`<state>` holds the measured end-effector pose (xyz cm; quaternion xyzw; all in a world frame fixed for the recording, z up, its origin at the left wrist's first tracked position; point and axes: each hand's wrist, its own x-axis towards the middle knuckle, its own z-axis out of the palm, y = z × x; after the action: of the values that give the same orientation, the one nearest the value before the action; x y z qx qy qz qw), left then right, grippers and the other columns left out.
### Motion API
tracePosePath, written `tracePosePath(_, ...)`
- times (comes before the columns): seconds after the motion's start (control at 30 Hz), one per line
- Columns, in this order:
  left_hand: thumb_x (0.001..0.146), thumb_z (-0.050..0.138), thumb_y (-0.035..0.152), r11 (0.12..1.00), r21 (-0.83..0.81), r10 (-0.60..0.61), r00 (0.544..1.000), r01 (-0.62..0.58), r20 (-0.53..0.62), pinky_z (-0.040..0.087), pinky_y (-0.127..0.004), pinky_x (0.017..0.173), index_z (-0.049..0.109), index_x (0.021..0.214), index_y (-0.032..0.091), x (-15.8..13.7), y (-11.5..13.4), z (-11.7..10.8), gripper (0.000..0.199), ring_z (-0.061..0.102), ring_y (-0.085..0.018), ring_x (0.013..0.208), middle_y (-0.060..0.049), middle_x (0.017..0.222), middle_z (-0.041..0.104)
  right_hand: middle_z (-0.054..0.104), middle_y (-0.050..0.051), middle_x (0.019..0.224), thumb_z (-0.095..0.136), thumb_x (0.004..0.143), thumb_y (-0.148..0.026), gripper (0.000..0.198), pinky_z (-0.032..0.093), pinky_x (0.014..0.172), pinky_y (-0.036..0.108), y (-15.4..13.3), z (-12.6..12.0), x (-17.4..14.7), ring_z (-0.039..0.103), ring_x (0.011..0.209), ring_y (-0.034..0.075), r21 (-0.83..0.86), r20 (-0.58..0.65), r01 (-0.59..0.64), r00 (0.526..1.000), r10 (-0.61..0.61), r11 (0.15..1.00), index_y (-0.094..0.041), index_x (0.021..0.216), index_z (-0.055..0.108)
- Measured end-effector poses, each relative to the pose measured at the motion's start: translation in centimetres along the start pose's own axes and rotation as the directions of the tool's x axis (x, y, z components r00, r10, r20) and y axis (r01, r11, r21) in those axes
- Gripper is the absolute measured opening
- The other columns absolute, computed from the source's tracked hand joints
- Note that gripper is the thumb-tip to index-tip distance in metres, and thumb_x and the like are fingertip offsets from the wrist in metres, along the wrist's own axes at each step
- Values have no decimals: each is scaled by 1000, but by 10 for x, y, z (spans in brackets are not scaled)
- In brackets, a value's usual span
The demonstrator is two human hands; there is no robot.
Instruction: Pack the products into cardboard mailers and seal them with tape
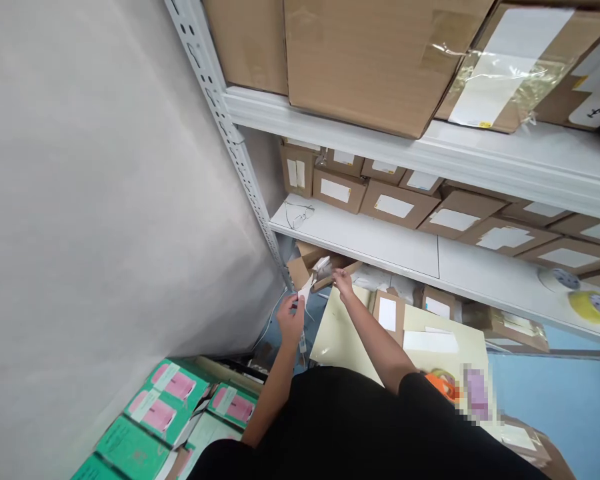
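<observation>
My left hand pinches a piece of white paper between thumb and fingers. My right hand is a little to its right, its fingers drawn together; anything in them is too small to make out. Just beyond both hands, under the lower shelf, stands an open cardboard box with its flaps up. Something white and crumpled shows inside it. Below my right forearm lies a pale yellow board, with a white sheet and a small labelled carton at its far side.
A metal shelf crosses ahead, carrying labelled cartons, glasses and tape rolls. Big cartons fill the shelf above. Left is a grey wall, with green boxes below. An orange tape dispenser lies near my right elbow.
</observation>
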<state>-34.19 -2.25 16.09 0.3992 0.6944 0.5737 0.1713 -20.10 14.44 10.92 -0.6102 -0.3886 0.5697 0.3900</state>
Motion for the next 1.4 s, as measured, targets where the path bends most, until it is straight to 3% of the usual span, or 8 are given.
tracePosePath(0.2, 96, 67, 33, 885, 78, 415, 854, -458, 314, 56, -39, 91, 78, 92, 24, -4, -10, 33, 15, 70, -23, 93, -7, 96, 76, 76, 7, 75, 81, 74, -68, 52, 54, 68, 26, 27, -50, -90, 73, 78, 20, 274, 354, -175, 933, 70, 946, -18, 71, 69)
tracePosePath(0.4, 97, 65, 25, 785, -42, 542, 654, -618, 528, 54, -38, 91, 77, 94, 24, -36, -4, 100, 12, 67, -24, 99, -8, 101, 74, 79, 8, 79, 88, 70, -55, 41, 54, 69, 26, 23, -120, -123, 74, 81, 20, 292, 46, -135, 991, 127, 947, -16, 78, 77)
tracePosePath(0.63, 91, 74, 33, 800, -151, 475, 458, -581, 751, 50, -46, 103, 76, 108, 26, -82, 11, 156, 18, 62, -31, 119, -12, 123, 70, 66, -1, 57, 87, 56, -33, 25, 49, 61, 26, 56, -181, -138, 62, 59, 14, 410, -326, -98, 913, 246, 907, -19, 59, 67)
tracePosePath(0.73, 76, 88, 42, 916, -153, 336, 502, -371, 797, 47, -47, 109, 69, 125, 27, -92, 5, 173, 55, 58, -34, 130, -12, 141, 63, 69, 1, 63, 86, 58, -38, 26, 48, 63, 27, 73, -202, -149, 66, 65, 16, 420, -400, -64, 882, 248, 905, -19, 64, 69)
tracePosePath(0.83, 69, 90, 50, 994, -90, 36, 581, 64, 813, 54, -41, 95, 64, 123, 24, -99, -7, 192, 66, 68, -29, 114, -13, 130, 68, 72, 2, 70, 87, 60, -44, 30, 48, 68, 28, 84, -222, -156, 69, 74, 19, 419, -392, -60, 888, 240, 906, -20, 69, 71)
tracePosePath(0.97, 66, 86, 56, 874, -1, -262, 473, 485, 841, 55, -35, 76, 58, 92, 22, -119, -20, 213, 51, 71, -22, 79, -4, 83, 73, 74, 3, 75, 90, 58, -48, 36, 48, 71, 28, 91, -242, -151, 71, 79, 20, 414, -292, -94, 928, 230, 905, -20, 73, 73)
tracePosePath(1.17, 60, 84, 41, 833, 0, -389, 587, 553, 710, 49, -28, 68, 55, 79, 23, -147, -30, 231, 39, 63, -16, 66, 2, 71, 66, 73, 1, 75, 91, 56, -51, 41, 48, 68, 27, 110, -258, -127, 71, 76, 19, 408, -200, -141, 950, 239, 902, -20, 73, 71)
tracePosePath(1.4, 67, 70, 27, 918, 188, -392, 715, 350, 579, 49, -26, 67, 58, 73, 23, -155, -38, 262, 14, 61, -15, 67, 3, 68, 64, 61, -3, 53, 88, 63, -44, 34, 41, 44, 22, 141, -280, -97, 55, 44, 11, 246, -202, -360, 889, 411, 900, -19, 65, 65)
